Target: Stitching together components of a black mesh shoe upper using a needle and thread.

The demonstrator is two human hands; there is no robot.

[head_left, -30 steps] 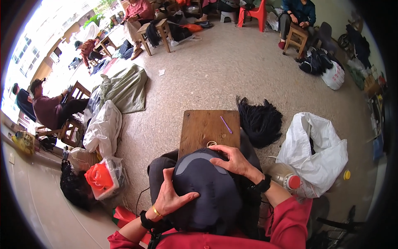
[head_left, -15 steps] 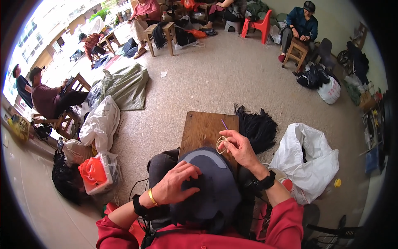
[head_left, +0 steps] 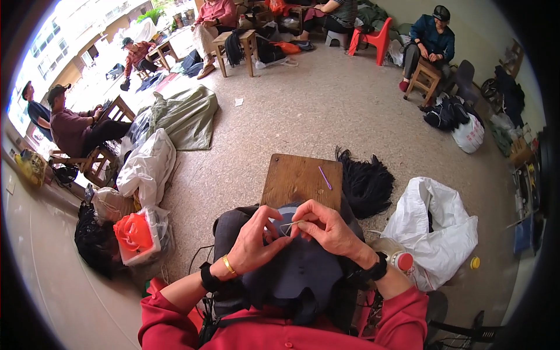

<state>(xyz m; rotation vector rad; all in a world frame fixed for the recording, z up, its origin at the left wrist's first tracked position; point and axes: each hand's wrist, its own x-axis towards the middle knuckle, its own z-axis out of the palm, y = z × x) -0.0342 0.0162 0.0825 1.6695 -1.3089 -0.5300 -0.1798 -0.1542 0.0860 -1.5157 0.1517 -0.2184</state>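
Note:
A dark navy cap-like piece (head_left: pixel 300 271) with a grey patch near its far edge lies across my lap. Over it, my right hand (head_left: pixel 331 229) pinches a thin beige loop, like a rubber band (head_left: pixel 290 224), between thumb and fingers. My left hand (head_left: pixel 255 240) faces it from the left, fingers curved and thumb apart from the index finger. The loop reaches close to the left thumb tip; whether they touch is unclear. Beyond the hands, a purple needle-like stick (head_left: pixel 325 178) rests on a brown wooden stool top (head_left: pixel 291 175).
A black fringed bundle (head_left: pixel 368 184) sits right of the stool. Farther right are a white sack (head_left: pixel 429 233) and a red-lidded jar (head_left: pixel 402 261). At left stands a white bin (head_left: pixel 146 255) holding a red bag (head_left: pixel 133 232). Several people sit at stools around the room.
My right hand has moved down and left with the beige loop, toward my left hand, which has risen a little. The purple stick now shows fully on the stool.

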